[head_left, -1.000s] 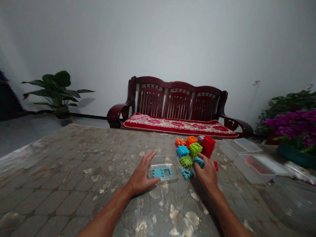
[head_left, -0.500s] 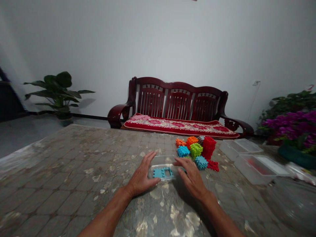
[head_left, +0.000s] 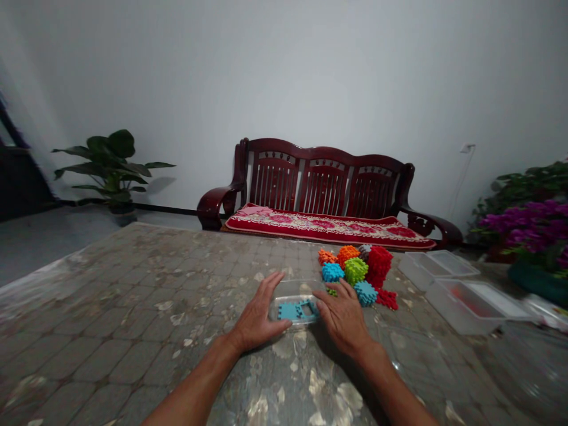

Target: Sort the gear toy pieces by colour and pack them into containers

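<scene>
A small clear plastic tray (head_left: pixel 296 323) lies on the table in front of me, with teal interlocking foam-like pieces in it. One is a flat notched tile (head_left: pixel 289 310); to its right is a teal piece with a square opening (head_left: pixel 309 308), slightly tilted. My left hand (head_left: pixel 261 310) curves around the tray's left end, thumb along the near rim and fingers stretched towards the far side. At the right end, my right hand (head_left: pixel 341 310) has its thumb and fingertips at the edge of the holed piece. The exact contact is partly hidden behind that hand.
Stacks of interlocking pieces stand beyond my right hand: blue (head_left: pixel 332 272), green (head_left: pixel 355 270), orange (head_left: pixel 348 255), teal (head_left: pixel 365 293) and red (head_left: pixel 378 266). Clear boxes (head_left: pixel 470 305) sit at the right, by purple flowers (head_left: pixel 532 228). A wooden bench (head_left: pixel 322 177) is behind the table.
My right hand has closed in on the holed teal piece, which has turned and tilted beside the tile. The left hand keeps its place at the tray. The view has shifted slightly.
</scene>
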### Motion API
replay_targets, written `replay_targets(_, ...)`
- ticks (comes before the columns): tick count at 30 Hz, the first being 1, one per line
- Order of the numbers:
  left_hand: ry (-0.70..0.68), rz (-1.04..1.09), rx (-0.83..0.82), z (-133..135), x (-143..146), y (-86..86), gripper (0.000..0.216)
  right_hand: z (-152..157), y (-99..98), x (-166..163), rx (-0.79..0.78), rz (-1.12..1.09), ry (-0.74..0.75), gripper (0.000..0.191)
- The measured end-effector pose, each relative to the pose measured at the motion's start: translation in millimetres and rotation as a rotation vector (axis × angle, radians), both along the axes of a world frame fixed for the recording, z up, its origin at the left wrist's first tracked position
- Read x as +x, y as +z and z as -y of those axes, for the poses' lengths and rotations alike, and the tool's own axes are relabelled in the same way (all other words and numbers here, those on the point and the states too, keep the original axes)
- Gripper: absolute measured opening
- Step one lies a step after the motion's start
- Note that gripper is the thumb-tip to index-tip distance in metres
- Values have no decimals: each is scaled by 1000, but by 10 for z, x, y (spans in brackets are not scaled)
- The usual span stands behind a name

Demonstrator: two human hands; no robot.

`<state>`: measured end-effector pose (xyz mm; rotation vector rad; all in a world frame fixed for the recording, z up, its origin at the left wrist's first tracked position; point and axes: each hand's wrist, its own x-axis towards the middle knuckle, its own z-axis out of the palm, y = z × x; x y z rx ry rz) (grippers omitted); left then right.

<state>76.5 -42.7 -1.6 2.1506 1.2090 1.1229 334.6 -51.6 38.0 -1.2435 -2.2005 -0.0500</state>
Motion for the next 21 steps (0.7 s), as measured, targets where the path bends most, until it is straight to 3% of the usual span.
replay_targets(6, 3, -6, 15, 0, 1, 0, 99, -18, -67, 85, 35, -80, 21, 38)
replay_targets(11, -13, -7, 35, -23, -11, -54, 100, -8, -36, -39, -41, 54, 133, 37)
replay_targets(16, -13, -11, 28, -19, -12, -39, 99, 16, -24, -98, -9, 146, -8, 32)
replay_targets(21, -7, -13, 18, -1, 3, 4, 99, 33, -81, -86, 98, 37, -38, 32)
